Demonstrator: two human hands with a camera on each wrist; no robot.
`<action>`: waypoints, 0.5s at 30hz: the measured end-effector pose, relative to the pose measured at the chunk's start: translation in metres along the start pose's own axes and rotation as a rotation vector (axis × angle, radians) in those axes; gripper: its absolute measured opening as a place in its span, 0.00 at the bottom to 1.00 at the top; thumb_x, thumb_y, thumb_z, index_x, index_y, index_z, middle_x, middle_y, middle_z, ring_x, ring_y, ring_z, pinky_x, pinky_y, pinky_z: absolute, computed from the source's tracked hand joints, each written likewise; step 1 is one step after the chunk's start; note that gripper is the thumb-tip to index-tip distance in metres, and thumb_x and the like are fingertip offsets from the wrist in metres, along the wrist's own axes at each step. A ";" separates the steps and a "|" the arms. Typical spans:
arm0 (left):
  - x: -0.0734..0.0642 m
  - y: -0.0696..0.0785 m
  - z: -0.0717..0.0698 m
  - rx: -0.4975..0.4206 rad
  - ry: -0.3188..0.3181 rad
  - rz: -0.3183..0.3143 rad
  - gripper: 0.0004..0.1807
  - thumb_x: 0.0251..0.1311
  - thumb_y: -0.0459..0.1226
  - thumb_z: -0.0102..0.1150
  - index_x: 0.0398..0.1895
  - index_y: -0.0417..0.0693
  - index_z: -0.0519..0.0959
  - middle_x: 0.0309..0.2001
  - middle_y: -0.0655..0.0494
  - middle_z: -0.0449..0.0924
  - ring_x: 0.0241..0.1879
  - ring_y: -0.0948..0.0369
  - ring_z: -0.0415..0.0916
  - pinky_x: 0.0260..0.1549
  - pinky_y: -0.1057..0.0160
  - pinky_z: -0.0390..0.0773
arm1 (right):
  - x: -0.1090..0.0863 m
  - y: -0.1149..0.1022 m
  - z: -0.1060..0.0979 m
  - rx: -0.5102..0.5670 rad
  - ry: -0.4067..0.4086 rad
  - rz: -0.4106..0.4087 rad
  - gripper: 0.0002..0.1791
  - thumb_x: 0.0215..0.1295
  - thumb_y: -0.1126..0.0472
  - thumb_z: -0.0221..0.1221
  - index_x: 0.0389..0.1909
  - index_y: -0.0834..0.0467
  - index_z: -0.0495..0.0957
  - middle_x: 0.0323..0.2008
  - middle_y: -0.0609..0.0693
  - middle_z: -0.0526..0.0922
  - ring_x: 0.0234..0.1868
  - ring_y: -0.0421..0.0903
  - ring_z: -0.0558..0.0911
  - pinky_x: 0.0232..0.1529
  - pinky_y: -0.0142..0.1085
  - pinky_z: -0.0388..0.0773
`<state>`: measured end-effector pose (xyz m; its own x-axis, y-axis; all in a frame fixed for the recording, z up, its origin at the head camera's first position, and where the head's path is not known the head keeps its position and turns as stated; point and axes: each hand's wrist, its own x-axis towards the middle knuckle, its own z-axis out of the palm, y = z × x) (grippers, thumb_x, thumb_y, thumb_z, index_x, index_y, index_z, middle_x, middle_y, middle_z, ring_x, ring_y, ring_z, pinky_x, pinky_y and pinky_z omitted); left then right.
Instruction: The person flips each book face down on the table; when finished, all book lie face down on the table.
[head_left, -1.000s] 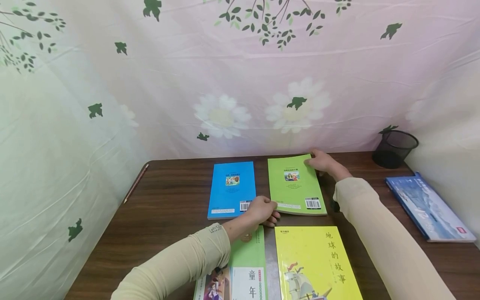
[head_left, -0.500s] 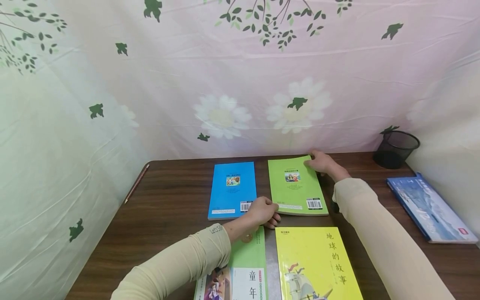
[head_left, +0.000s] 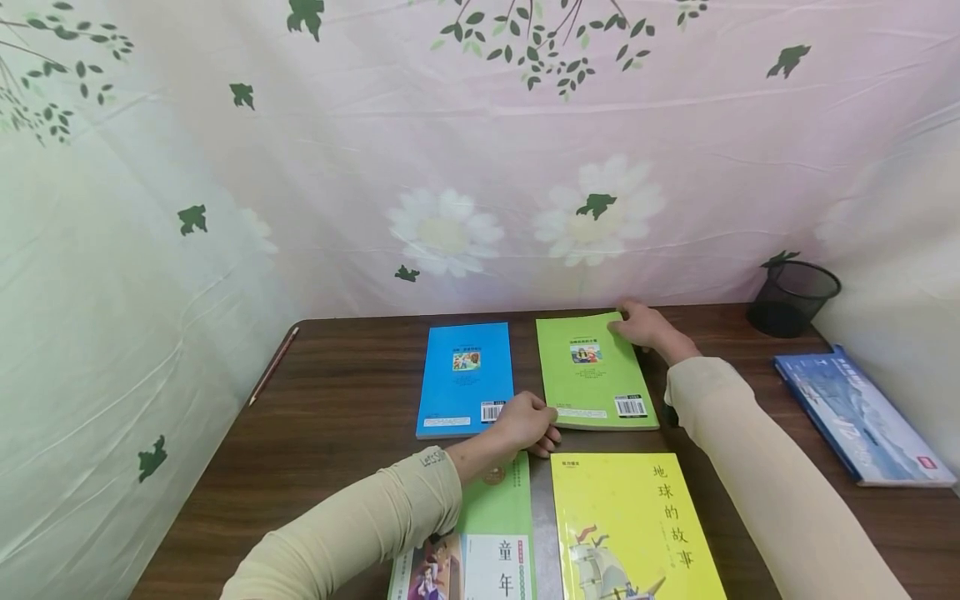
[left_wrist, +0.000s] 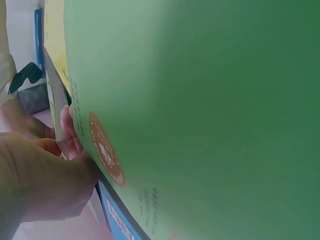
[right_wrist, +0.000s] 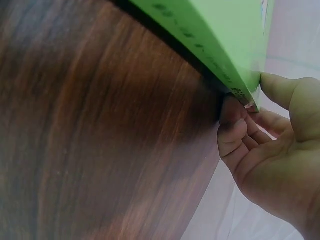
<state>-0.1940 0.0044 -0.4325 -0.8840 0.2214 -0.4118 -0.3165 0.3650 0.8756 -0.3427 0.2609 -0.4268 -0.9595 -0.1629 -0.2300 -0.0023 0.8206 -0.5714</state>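
Note:
A lime-green book (head_left: 592,375), barcode side up, lies toward the back of the table in the head view. My left hand (head_left: 527,423) pinches its near left corner. At the far right corner my right hand (head_left: 651,327) grips it between thumb and fingers. In the right wrist view, the thumb of my right hand (right_wrist: 280,130) is on the cover and the fingers are under the edge. To the left lies a blue book (head_left: 465,379). Nearer are a green-and-white book (head_left: 498,508), partly covered by my left arm, and a yellow book (head_left: 630,517).
A blue-and-white book (head_left: 862,417) lies at the right side, with a black mesh pen holder (head_left: 793,298) behind it. A pencil (head_left: 273,367) lies along the table's left edge. Patterned cloth (head_left: 480,167) hangs behind the dark wooden table (head_left: 330,417).
The near edge of the lime-green book has shifted very slightly to the right. Both hands keep their hold at the same corners.

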 end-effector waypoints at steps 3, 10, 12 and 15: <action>-0.001 0.000 0.000 -0.001 0.002 0.006 0.08 0.74 0.36 0.51 0.48 0.40 0.72 0.25 0.48 0.82 0.18 0.62 0.75 0.21 0.64 0.83 | -0.001 0.000 0.000 -0.012 -0.005 0.005 0.36 0.77 0.52 0.47 0.76 0.68 0.50 0.68 0.74 0.63 0.45 0.60 0.75 0.31 0.41 0.75; -0.003 0.000 0.000 0.003 0.003 0.010 0.07 0.74 0.35 0.51 0.48 0.41 0.71 0.26 0.47 0.83 0.18 0.62 0.75 0.22 0.62 0.83 | 0.000 -0.001 0.000 -0.016 -0.033 0.039 0.40 0.76 0.50 0.49 0.78 0.67 0.46 0.71 0.73 0.59 0.53 0.62 0.75 0.40 0.47 0.78; -0.002 -0.001 -0.001 0.002 0.002 0.014 0.07 0.74 0.35 0.51 0.49 0.41 0.70 0.26 0.47 0.82 0.18 0.62 0.75 0.22 0.62 0.83 | 0.001 -0.001 0.001 -0.017 -0.038 0.046 0.40 0.76 0.49 0.49 0.77 0.67 0.46 0.70 0.73 0.61 0.53 0.62 0.75 0.41 0.49 0.79; -0.001 -0.001 -0.001 -0.006 0.000 0.014 0.07 0.74 0.35 0.51 0.49 0.42 0.69 0.25 0.47 0.82 0.18 0.62 0.75 0.21 0.62 0.83 | 0.002 0.000 0.001 -0.019 -0.044 0.051 0.40 0.76 0.49 0.49 0.77 0.67 0.46 0.68 0.73 0.63 0.53 0.61 0.76 0.42 0.50 0.79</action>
<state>-0.1927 0.0028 -0.4328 -0.8882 0.2263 -0.3998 -0.3063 0.3569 0.8825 -0.3447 0.2597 -0.4283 -0.9452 -0.1443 -0.2927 0.0403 0.8384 -0.5435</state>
